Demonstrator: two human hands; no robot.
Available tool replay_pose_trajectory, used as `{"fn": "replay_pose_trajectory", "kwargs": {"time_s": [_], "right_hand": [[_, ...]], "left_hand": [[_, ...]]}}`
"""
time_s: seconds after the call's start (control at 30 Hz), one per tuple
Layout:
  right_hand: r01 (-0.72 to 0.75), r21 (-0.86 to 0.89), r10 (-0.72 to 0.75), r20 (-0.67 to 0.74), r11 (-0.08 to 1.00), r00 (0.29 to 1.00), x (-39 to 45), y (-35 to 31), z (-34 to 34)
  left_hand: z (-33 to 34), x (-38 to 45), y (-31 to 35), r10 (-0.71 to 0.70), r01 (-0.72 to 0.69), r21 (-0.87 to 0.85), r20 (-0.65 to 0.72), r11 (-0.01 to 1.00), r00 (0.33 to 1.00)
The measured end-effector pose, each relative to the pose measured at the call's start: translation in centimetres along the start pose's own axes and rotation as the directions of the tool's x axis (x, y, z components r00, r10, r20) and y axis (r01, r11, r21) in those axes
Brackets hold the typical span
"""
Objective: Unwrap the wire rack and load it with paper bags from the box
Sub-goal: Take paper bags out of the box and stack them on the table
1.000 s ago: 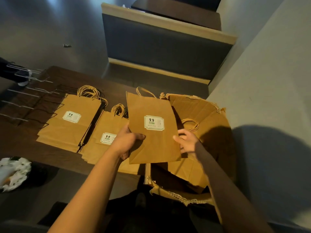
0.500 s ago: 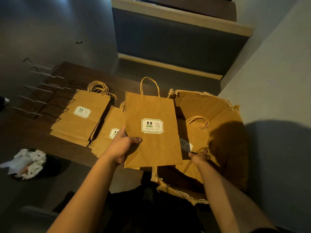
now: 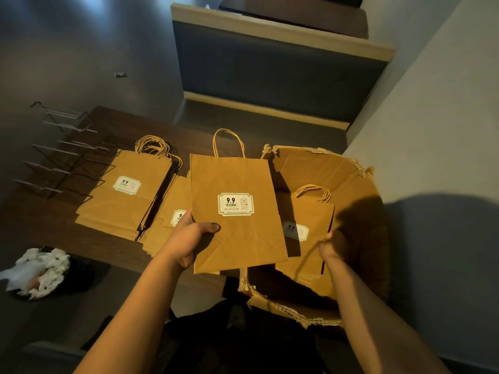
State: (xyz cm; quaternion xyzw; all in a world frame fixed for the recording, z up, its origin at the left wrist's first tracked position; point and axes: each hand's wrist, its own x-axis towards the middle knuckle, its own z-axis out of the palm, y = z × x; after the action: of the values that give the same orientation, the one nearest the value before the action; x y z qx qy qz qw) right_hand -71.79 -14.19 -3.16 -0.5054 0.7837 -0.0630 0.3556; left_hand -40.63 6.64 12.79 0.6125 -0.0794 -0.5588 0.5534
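Note:
My left hand (image 3: 190, 238) grips a flat brown paper bag (image 3: 237, 238) with a white 9.9 label by its lower left edge, held upright over the table's near edge. My right hand (image 3: 333, 245) reaches into the open cardboard box (image 3: 359, 184) and grips the lower right edge of another labelled bag (image 3: 305, 211) standing inside. Two stacks of the same bags lie on the dark table: a larger stack (image 3: 124, 195) and a smaller stack (image 3: 172, 211) partly hidden behind the held bag. The wire rack (image 3: 62, 157) lies at the table's left end.
A dark wooden table (image 3: 54, 228) carries the stacks and rack. Crumpled white wrapping (image 3: 35, 271) fills a dark bin at the lower left. An upholstered bench (image 3: 270, 68) stands beyond the table. A grey wall (image 3: 432, 117) runs along the right of the box.
My right hand dropped from beside the held bag down into the box and took hold of a bag there. The left hand kept its bag, now held more upright.

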Motion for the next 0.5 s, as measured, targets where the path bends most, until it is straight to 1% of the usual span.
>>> {"fn": "replay_pose_trajectory", "kwargs": {"time_s": [0.1,0.2,0.27,0.33,0.4,0.5], "right_hand": [[0.098,0.081,-0.091,-0.087,0.992,0.992,-2.1,-0.7,-3.0],[0.147,0.229,-0.147,-0.017,0.962,0.989,-4.4,-1.8,-6.6],[0.215,0.304,-0.221,-0.013,0.928,0.975,-5.6,-2.5,-9.7],[0.273,0.408,-0.274,-0.058,0.871,0.96,-6.4,-3.0,-13.4],[0.304,0.538,-0.3,-0.097,0.786,0.949,-7.4,-3.5,-16.7],[0.312,0.645,-0.338,-0.087,0.698,0.937,-9.3,-4.4,-19.6]], "left_hand": [[-0.3,0.2,-0.1,0.011,-0.011,-0.015,0.011,1.0,1.0],[-0.6,0.3,0.1,0.02,-0.02,-0.032,0.005,0.999,1.0],[-1.0,0.3,0.5,0.028,-0.028,-0.042,0.0,0.999,1.0],[-1.5,0.3,0.8,0.038,-0.038,-0.057,-0.005,0.998,0.999],[-2.0,0.3,1.2,0.051,-0.05,-0.076,0.011,0.996,0.999],[-2.4,0.0,1.6,0.06,-0.056,-0.092,0.039,0.994,0.997]]}}
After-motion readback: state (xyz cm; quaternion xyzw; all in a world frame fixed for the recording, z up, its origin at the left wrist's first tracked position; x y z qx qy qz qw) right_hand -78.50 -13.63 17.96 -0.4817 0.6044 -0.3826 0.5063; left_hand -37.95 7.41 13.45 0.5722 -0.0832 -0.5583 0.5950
